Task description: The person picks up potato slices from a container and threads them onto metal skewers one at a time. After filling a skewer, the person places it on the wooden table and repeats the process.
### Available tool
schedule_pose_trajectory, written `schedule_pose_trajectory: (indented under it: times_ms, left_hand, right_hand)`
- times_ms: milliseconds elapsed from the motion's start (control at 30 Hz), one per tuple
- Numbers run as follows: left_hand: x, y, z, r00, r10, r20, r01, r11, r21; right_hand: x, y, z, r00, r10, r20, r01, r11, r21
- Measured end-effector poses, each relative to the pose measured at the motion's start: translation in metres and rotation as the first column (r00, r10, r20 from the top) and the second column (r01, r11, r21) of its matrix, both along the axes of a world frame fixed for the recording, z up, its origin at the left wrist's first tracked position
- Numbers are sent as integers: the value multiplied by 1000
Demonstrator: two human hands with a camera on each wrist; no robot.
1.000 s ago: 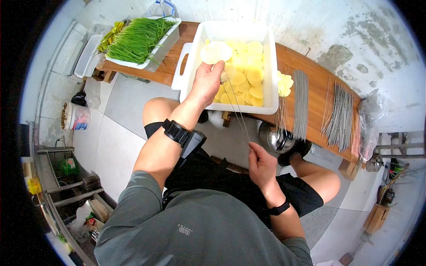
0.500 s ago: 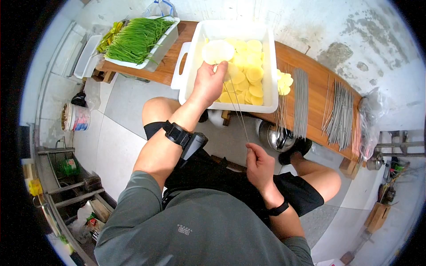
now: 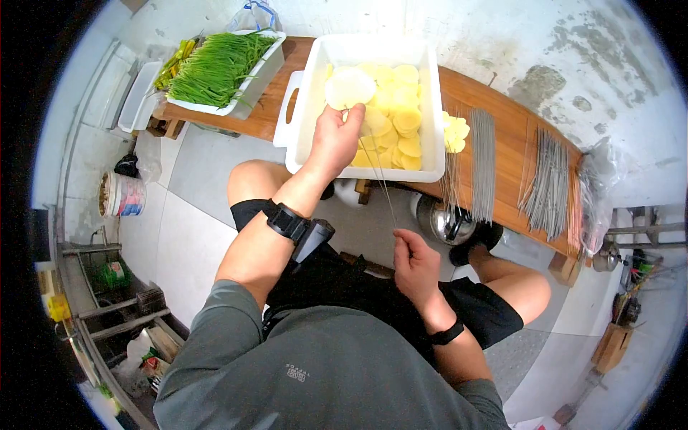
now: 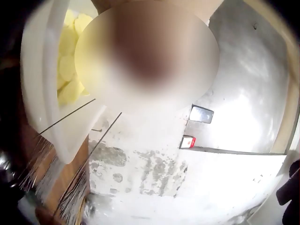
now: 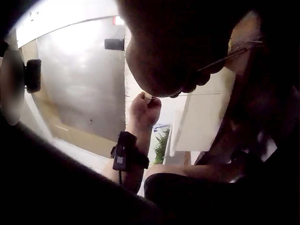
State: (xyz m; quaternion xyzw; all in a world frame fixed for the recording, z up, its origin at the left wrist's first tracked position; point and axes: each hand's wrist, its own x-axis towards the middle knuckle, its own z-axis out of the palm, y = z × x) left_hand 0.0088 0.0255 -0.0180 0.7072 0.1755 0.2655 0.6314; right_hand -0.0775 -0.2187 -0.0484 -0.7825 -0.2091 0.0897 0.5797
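Between thumb and fingers, my left hand [image 3: 335,142] pinches a large pale round slice [image 3: 350,87] over the white tub [image 3: 438,107]. Yellow slices [image 3: 407,118] lie inside that tub. My right hand [image 3: 417,271], lower and nearer my body, pinches the lower ends of thin metal skewers [image 3: 385,192], which slant up to the left hand. Whether their tips pass through the slice cannot be told. The right wrist view shows the right hand [image 5: 173,56] dark and close, with the left hand [image 5: 144,112] beyond it. A blurred oval hides much of the left wrist view.
Right of the tub, yellow slices [image 3: 455,132] on skewers lie beside bundles of bare skewers [image 3: 483,165] on the wooden bench [image 3: 507,143]. A tub of green stalks [image 3: 222,68] stands at the left. Below the bench are a metal pot [image 3: 436,218] and both legs.
My right hand has shifted slightly left, still pinching the skewer ends. My left hand stays over the tub with the slice, and the bench appears slightly further left.
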Motion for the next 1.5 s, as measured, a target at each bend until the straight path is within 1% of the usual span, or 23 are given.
schedule_pose_trajectory:
  times_ms: [33,100,133,200,233,300,333,400,533,600,733,800,833,900,1033,1100,1233,1300,1333,1400,1433,1500]
  left_hand:
    - [0,0,0,1000,0,1,0,1000,0]
    - [-1,1,0,996,-76,-42,69,985,-156]
    - [-1,0,1,996,-80,-43,72,985,-156]
    - [-2,-5,4,985,-175,12,172,949,-266]
    - [-2,-8,6,984,-180,13,177,947,-266]
    - [-2,-14,11,974,-226,14,216,908,-359]
    - [-2,-16,14,974,-228,14,217,908,-359]
    - [-1,-19,18,978,-195,69,206,896,-393]
    - [-1,-17,11,973,-217,82,232,894,-384]
    - [-1,-18,11,968,-237,87,250,861,-442]
    - [-3,-20,15,965,-249,85,259,840,-477]
    - [-2,-20,16,956,-263,134,294,820,-491]
    - [-3,-21,17,956,-261,134,293,820,-491]
    - [-3,-23,22,965,-228,127,260,794,-550]
    - [-4,-23,24,957,-242,158,288,782,-552]
    - [-4,-23,24,961,-245,128,274,775,-570]
    - [-3,-22,21,965,-236,111,257,778,-574]
    - [-5,-23,21,962,-241,125,268,771,-578]
    - [-5,-24,18,962,-242,124,269,771,-578]
    - [-6,-26,12,959,-281,44,263,819,-510]
    - [-6,-28,11,959,-282,43,264,819,-510]
    - [-6,-33,11,951,-287,119,305,791,-531]
  right_hand:
    - [3,-1,-1,1000,0,1,0,1000,0]
    - [10,-3,-2,989,79,128,-71,995,-65]
    - [12,-2,0,989,76,127,-68,996,-65]
    - [15,0,6,999,38,23,-37,998,-43]
    - [18,2,9,999,32,24,-31,999,-44]
    - [23,7,12,997,34,67,-30,998,-56]
    - [23,9,11,997,32,67,-29,998,-56]
    - [24,11,6,989,20,145,-11,998,-64]
    - [23,11,-2,985,18,173,-4,997,-78]
    - [24,10,-7,967,13,253,6,997,-73]
    - [25,11,-7,963,1,268,13,999,-49]
    - [25,12,-7,960,-8,278,14,1000,-20]
    - [25,12,-7,961,-7,278,13,1000,-21]
    - [26,12,-8,956,-6,293,15,999,-30]
    - [24,13,-4,963,-6,269,16,999,-34]
    - [23,14,2,986,-12,165,18,999,-39]
    - [22,15,4,991,-13,136,17,999,-28]
    - [21,15,7,997,-14,71,17,999,-39]
    - [21,15,8,997,-15,70,18,999,-39]
    - [23,18,11,996,-41,81,42,999,-11]
    - [24,18,12,996,-42,81,43,999,-11]
    - [27,18,14,995,-60,79,60,998,5]
